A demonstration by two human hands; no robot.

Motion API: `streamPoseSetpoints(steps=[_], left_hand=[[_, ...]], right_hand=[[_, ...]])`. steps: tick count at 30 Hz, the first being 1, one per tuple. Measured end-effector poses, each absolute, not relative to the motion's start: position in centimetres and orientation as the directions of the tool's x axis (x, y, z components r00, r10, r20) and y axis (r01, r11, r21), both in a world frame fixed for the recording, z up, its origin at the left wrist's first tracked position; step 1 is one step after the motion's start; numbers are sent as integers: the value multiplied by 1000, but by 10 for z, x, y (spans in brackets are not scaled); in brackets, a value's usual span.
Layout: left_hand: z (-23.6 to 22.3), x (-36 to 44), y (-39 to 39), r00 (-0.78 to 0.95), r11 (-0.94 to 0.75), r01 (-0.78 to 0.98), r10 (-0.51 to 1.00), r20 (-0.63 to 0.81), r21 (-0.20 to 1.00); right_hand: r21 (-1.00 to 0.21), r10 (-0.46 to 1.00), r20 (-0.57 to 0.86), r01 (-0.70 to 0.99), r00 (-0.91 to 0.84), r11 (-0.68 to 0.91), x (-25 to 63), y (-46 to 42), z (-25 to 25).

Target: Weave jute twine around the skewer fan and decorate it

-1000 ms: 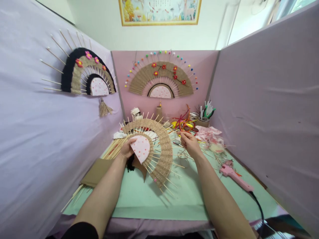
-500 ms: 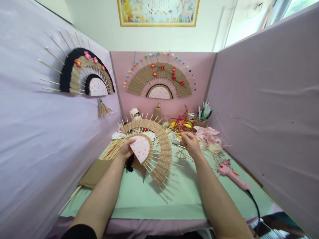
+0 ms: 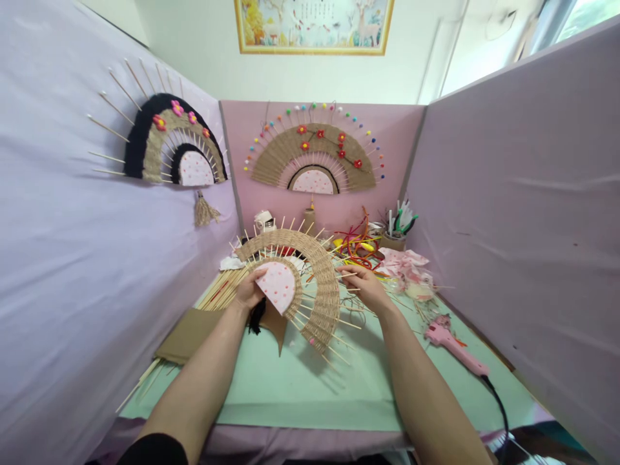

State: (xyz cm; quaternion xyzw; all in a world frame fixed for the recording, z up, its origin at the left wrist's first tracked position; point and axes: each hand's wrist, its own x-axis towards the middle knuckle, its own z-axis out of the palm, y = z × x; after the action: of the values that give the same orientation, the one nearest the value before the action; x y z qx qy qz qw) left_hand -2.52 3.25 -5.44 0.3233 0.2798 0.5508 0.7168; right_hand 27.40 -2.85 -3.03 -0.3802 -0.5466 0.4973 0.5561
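My left hand grips a woven fan by the pink dotted half-round piece at its centre. The fan is tilted, its thin sticks radiating through a wide twine band and poking out past the rim. A small pink bit sits near the band's lower end. At the fan's right edge is my right hand, fingers bent together beside the stick ends; what they pinch is too small to make out. Beneath the fan, a black tassel and a brown pointed piece show in part.
A pink glue gun with a black cord lies at right. Bundled sticks and a folded brown sheet lie at left. Red and yellow pipe cleaners clutter the back. Finished fans hang on the left panel and back panel.
My right hand has moved in from beyond the fan to its right edge, among the stick ends. The fan stays in my left hand, and the whole view has shifted slightly.
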Motion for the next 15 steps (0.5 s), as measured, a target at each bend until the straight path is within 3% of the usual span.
streamPoseSetpoints(steps=[15], left_hand=[[-47, -26, 29, 191, 161, -598, 980, -56, 785]], right_hand=[[-955, 969, 248, -170, -2, 244, 290, -28, -25]])
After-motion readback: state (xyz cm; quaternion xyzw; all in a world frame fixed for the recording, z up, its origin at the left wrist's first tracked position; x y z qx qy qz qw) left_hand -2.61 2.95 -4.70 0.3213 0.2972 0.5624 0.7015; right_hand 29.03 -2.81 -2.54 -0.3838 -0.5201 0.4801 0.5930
